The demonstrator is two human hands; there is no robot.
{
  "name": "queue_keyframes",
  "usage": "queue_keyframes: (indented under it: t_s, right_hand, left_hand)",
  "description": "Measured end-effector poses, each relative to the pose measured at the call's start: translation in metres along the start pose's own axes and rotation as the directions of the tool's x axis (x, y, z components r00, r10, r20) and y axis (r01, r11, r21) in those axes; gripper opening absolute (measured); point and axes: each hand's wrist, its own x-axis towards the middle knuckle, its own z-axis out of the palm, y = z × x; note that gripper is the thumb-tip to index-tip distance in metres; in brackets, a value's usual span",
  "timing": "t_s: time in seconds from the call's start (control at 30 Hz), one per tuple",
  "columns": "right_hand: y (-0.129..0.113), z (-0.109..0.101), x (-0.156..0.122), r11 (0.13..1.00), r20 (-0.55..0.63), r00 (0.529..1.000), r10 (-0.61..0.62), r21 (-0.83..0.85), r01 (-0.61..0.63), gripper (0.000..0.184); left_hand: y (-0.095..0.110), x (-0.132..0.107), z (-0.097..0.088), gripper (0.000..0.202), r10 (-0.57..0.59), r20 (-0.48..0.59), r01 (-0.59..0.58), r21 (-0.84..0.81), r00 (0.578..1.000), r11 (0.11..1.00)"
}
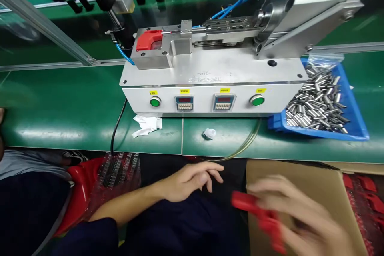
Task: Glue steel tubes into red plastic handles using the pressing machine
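My right hand (303, 212), blurred by motion, grips a red plastic part (250, 204) over a cardboard box at the lower right. My left hand (192, 180) hovers in front of the bench edge, over my lap. Its fingers are loosely bent and apart, with nothing in them. Behind the hands stands a metal bench machine (216, 64) with green buttons and two small counters. A similar red pistol-shaped piece (149, 41) sits in the fixture at the machine's left end, with a thin rod pointing at its right side.
A blue bin (357, 120) of metal pins stands right of the machine. White tissue (147, 125) and a small white cap-like item (209, 133) lie before it. The cardboard box (270, 176) and red parts in trays (372, 196) are lower right. Another person (30, 200) sits left.
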Motion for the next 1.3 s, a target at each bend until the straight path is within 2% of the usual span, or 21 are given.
queue_keyframes:
  t_s: [0.07, 0.1, 0.13, 0.2, 0.27, 0.3, 0.37, 0.43, 0.5, 0.57, 0.63, 0.7, 0.73, 0.8, 0.93, 1.07, 1.17, 1.3]
  right_hand:
    - [-0.009, 0.028, 0.027, 0.983, 0.262, 0.954, -0.146, 0.144, 0.111, 0.012]
    - [-0.012, 0.043, 0.039, 0.970, 0.324, 0.925, -0.198, 0.202, 0.137, 0.014]
    - [-0.012, 0.058, 0.047, 0.961, 0.330, 0.917, -0.223, 0.234, 0.150, 0.019]
    - [-0.009, 0.082, 0.055, 0.962, 0.250, 0.945, -0.210, 0.227, 0.154, 0.023]
    - [0.001, 0.098, 0.054, 0.976, 0.065, 0.988, -0.140, 0.175, 0.127, 0.026]
    - [0.008, 0.103, 0.054, 0.985, -0.061, 0.995, -0.079, 0.146, 0.088, 0.031]
    - [0.023, 0.112, 0.057, 0.994, -0.252, 0.966, 0.053, 0.107, -0.027, 0.045]
    - [0.036, 0.120, 0.066, 0.992, -0.266, 0.955, 0.129, 0.043, -0.122, 0.049]
    - [0.043, 0.129, 0.078, 0.988, -0.203, 0.970, 0.137, -0.048, -0.150, 0.035]
    - [0.044, 0.133, 0.088, 0.986, -0.188, 0.971, 0.150, -0.039, -0.160, 0.023]
    - [0.038, 0.131, 0.092, 0.970, -0.162, 0.961, 0.226, 0.130, -0.207, 0.023]
    - [0.028, 0.124, 0.089, 0.915, -0.066, 0.952, 0.299, 0.304, -0.267, 0.027]
    - [0.022, 0.119, 0.086, 0.895, -0.019, 0.950, 0.312, 0.341, -0.287, 0.027]
    - [0.012, 0.113, 0.078, 0.902, 0.014, 0.954, 0.299, 0.320, -0.288, 0.026]
    - [0.000, 0.116, 0.067, 0.941, -0.076, 0.961, 0.267, 0.234, -0.243, 0.031]
    - [-0.004, 0.125, 0.064, 0.953, -0.137, 0.956, 0.260, 0.194, -0.232, 0.028]
    - [-0.005, 0.125, 0.064, 0.957, -0.152, 0.955, 0.256, 0.177, -0.229, 0.027]
    - [-0.006, 0.122, 0.064, 0.957, -0.161, 0.950, 0.267, 0.157, -0.242, 0.031]
  left_hand:
    - [0.000, -0.003, -0.005, 0.065, -0.073, 0.022, 0.074, -0.079, 0.997, 0.994]
    - [0.000, -0.008, -0.010, 0.064, -0.108, -0.006, 0.107, -0.111, 0.994, 0.988]
    - [-0.001, -0.014, -0.015, 0.062, -0.146, -0.049, 0.136, -0.155, 0.988, 0.978]
    - [-0.002, -0.029, -0.027, 0.058, -0.217, -0.161, 0.165, -0.287, 0.963, 0.944]
    - [-0.004, -0.045, -0.036, 0.055, -0.289, -0.282, 0.148, -0.432, 0.915, 0.890]
    - [-0.005, -0.051, -0.038, 0.052, -0.322, -0.344, 0.123, -0.491, 0.882, 0.862]
    - [-0.005, -0.059, -0.040, 0.045, -0.371, -0.466, 0.047, -0.572, 0.804, 0.819]
    - [-0.004, -0.061, -0.039, 0.041, -0.386, -0.550, -0.029, -0.600, 0.741, 0.799]
    - [-0.002, -0.058, -0.038, 0.042, -0.374, -0.591, -0.072, -0.594, 0.714, 0.801]
    - [0.000, -0.053, -0.038, 0.044, -0.344, -0.611, -0.083, -0.560, 0.713, 0.824]
    - [0.002, -0.050, -0.037, 0.044, -0.305, -0.630, -0.080, -0.506, 0.714, 0.859]
    - [0.002, -0.050, -0.036, 0.039, -0.253, -0.648, -0.081, -0.439, 0.719, 0.895]
    - [0.002, -0.050, -0.035, 0.036, -0.225, -0.660, -0.081, -0.399, 0.717, 0.913]
    - [0.003, -0.052, -0.033, 0.031, -0.169, -0.690, -0.076, -0.310, 0.704, 0.948]
    - [0.006, -0.053, -0.031, 0.026, -0.101, -0.718, -0.030, -0.167, 0.689, 0.986]
    - [0.009, -0.051, -0.030, 0.023, -0.076, -0.703, 0.009, -0.098, 0.707, 0.995]
    - [0.011, -0.050, -0.029, 0.020, -0.050, -0.685, -0.007, -0.080, 0.727, 0.997]
    - [0.012, -0.050, -0.027, 0.019, -0.024, -0.687, -0.034, -0.071, 0.727, 0.997]
